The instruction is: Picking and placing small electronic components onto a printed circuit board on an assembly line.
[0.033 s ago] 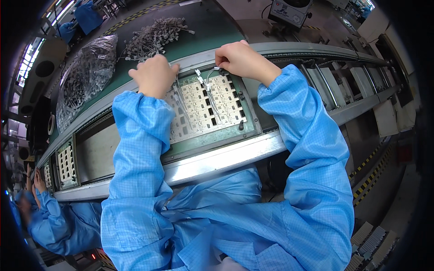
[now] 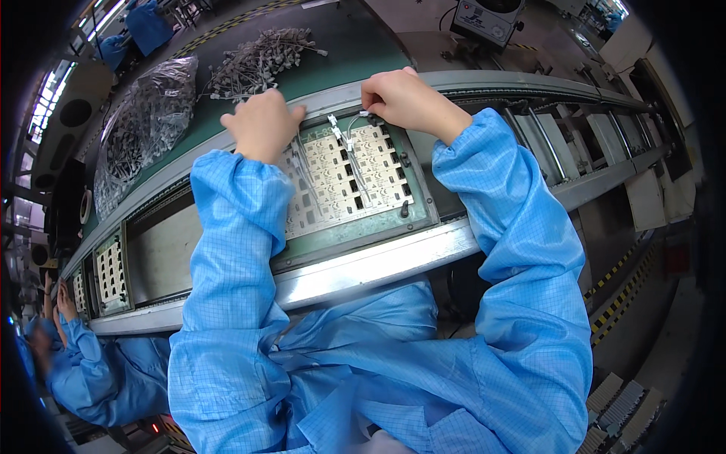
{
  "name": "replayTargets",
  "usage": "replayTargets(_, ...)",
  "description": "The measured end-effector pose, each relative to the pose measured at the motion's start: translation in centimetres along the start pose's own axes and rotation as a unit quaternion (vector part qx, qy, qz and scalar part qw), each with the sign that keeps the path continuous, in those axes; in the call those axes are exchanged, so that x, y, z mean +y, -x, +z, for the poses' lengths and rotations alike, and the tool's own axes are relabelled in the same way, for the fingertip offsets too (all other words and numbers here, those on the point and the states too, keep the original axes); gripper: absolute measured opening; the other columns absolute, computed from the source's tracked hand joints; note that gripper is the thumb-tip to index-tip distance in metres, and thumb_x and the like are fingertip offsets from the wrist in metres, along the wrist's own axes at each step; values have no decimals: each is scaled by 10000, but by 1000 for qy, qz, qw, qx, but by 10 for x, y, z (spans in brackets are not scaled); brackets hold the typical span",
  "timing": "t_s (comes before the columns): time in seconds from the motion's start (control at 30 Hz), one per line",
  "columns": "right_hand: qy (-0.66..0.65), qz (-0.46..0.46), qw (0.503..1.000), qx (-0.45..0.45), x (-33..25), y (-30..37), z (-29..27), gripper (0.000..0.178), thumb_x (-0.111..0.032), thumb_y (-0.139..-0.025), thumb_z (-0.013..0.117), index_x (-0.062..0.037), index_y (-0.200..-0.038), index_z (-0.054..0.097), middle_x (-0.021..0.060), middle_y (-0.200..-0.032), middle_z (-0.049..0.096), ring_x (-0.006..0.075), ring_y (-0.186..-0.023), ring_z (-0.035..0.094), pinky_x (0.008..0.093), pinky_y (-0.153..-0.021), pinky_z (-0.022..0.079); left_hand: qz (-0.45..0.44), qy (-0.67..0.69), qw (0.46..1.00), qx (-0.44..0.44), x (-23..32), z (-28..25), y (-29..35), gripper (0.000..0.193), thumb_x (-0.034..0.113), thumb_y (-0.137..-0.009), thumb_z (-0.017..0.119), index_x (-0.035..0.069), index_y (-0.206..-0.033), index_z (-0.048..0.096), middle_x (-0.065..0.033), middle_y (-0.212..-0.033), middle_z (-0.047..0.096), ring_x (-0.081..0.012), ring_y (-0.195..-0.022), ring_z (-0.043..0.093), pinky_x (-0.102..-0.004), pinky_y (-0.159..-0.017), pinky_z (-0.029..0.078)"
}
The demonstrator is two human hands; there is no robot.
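My right hand [image 2: 408, 102] is at the far edge of a panel of white circuit boards [image 2: 378, 170], its fingertips pinched on a thin white connector cable [image 2: 364, 114]. The cable curves down over the panel. Close by, white plug connectors [image 2: 334, 125] with thin leads lie across the boards. My left hand [image 2: 265, 127] is over the panel's far left corner and the metal rail, back of the hand toward me. Its thumb stands off to the right, while the other fingertips are hidden. Pale wires [image 2: 304, 166] hang over the boards just below it.
The panel sits in a green carrier frame [image 2: 355, 234] between the metal rails [image 2: 378, 261] of a conveyor. Beyond lie a heap of white connector cables [image 2: 261, 60] and a clear plastic bag [image 2: 147, 125] of more. At left, a co-worker [image 2: 98, 371] stands near another carrier [image 2: 112, 272].
My left hand has shifted slightly to the right and away from me. My right hand stays nearly where it was, still pinching the cable.
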State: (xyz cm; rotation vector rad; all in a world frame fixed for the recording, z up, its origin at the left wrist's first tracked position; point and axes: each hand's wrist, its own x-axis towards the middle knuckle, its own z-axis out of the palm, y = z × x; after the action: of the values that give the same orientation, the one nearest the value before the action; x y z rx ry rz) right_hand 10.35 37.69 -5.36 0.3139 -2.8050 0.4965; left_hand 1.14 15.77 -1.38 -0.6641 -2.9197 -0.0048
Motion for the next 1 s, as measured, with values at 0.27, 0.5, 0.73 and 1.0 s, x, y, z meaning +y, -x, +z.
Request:
replayTargets(0.27, -13, 8, 1000, 15, -3, 0, 1, 62, -40, -855, 649, -65, -911, 638, 76, -834, 697, 291, -842, 679, 408, -828, 463, 98, 73, 992, 37, -1, 16, -4, 265, 206, -872, 652, 71, -1085, 733, -153, -1018, 752, -367, -980, 720, -568, -895, 497)
replayTargets(0.5, -1, 32, 999, -12, -11, 1, -3, 202, 39, -791, 585, -91, -917, 675, 59, -924, 718, 268, -959, 670, 408, -887, 379, 325, 128, 934, 70, -7, 10, 7, 170, 42, -843, 667, 55, -995, 743, -117, -940, 708, -340, -903, 693, -406, -869, 531)
replayTargets(0.73, 17, 32, 999, -17, -11, 3, -4, 131, 6, -836, 606, -85, -911, 663, 68, -904, 703, 276, -942, 663, 416, -888, 393, 399, 83, 906, 114, -2, 15, 20, 184, -2, -809, 680, 61, -967, 749, -84, -924, 669, -299, -941, 639, -414, -855, 502)
replayTargets(1.0, 39, 10, 999, 14, -11, 3, -3, 66, -39, -875, 616, -77, -911, 656, 71, -894, 690, 287, -933, 658, 435, -880, 420, 394, 158, 894, 142, 5, 22, 20, 116, 55, -896, 632, 38, -968, 720, -140, -910, 685, -355, -876, 663, -432, -804, 518)
